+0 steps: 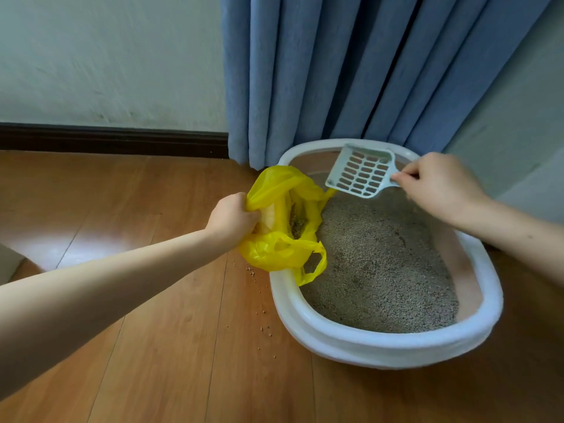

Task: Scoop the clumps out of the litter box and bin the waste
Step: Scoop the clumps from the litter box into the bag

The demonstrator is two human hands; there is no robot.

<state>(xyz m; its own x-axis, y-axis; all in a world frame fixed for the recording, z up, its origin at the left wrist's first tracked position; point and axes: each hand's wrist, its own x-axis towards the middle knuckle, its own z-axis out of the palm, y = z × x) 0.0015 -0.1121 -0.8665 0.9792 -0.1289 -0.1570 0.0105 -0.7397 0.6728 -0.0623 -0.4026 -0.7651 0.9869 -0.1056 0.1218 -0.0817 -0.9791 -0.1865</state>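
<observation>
1. My left hand [232, 218] grips the bunched edge of a yellow bag [282, 221], fingers curled tight; its mouth gapes just right of the hand, over the box rim.
2. My right hand [439, 186] pinches the handle of a slotted white scoop [361, 170], which hangs empty to its left, above the litter [381, 264].
3. The white litter box [396, 343] lies below both hands on a wooden floor [168, 346].

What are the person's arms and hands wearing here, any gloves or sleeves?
Nothing shows on either. The left hand and right hand are bare, without gloves, rings or a watch, and both forearms are uncovered right to the picture's edge.
</observation>
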